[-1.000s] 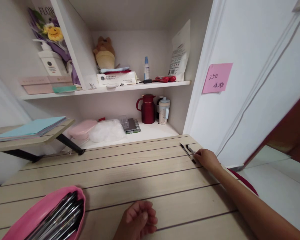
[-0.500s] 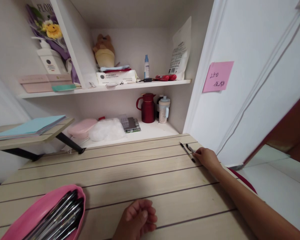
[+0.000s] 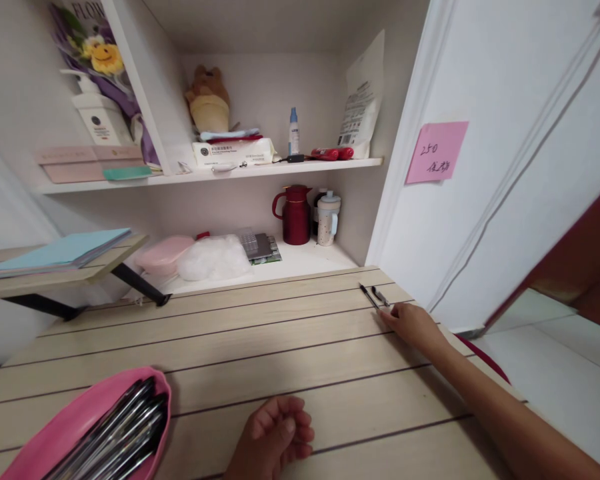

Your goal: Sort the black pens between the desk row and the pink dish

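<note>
Two pens lie side by side near the far right corner of the wooden tabletop. Over the near end of the left, black-tipped pen are the pinched fingertips of my right hand, hiding that end. The other pen, with a dark cap and clear barrel, lies just right of it, its near end partly behind my fingers. My left hand rests at the front of the table, palm up, with fingers loosely curled in and nothing in them. To its left stands a pink basket holding several pens.
A small raised stand with blue paper is at the left. Behind the table, shelves hold a red jug, a tumbler and a white fluffy bundle. A wall with a pink note borders the right.
My right hand has shifted slightly left and nearer, from the right pen to the near end of the left one. The left hand stays still.
</note>
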The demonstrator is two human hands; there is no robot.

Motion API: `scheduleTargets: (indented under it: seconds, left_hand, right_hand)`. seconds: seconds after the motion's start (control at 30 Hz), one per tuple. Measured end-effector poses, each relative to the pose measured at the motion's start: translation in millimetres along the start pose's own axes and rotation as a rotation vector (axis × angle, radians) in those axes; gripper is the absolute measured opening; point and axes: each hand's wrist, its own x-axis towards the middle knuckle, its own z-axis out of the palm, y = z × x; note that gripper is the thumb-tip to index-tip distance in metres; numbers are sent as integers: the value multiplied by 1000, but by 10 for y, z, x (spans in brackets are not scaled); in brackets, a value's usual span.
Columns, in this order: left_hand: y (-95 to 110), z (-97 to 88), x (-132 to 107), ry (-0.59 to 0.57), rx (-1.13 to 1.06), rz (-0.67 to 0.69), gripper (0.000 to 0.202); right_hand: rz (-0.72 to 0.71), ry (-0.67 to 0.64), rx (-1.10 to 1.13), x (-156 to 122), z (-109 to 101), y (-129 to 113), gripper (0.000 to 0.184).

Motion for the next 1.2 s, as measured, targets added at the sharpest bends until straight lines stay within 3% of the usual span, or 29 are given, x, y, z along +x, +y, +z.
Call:
scheduleTargets:
  seconds: [0.3, 1.2]
  left_hand:
    - [3, 4, -12, -13, 10, 9, 28]
    - [-21, -32, 28, -30, 21, 17, 30]
  right_hand:
    - [1, 23, -37, -73, 28, -36, 27]
    - [50, 7, 13, -30, 8, 0, 28]
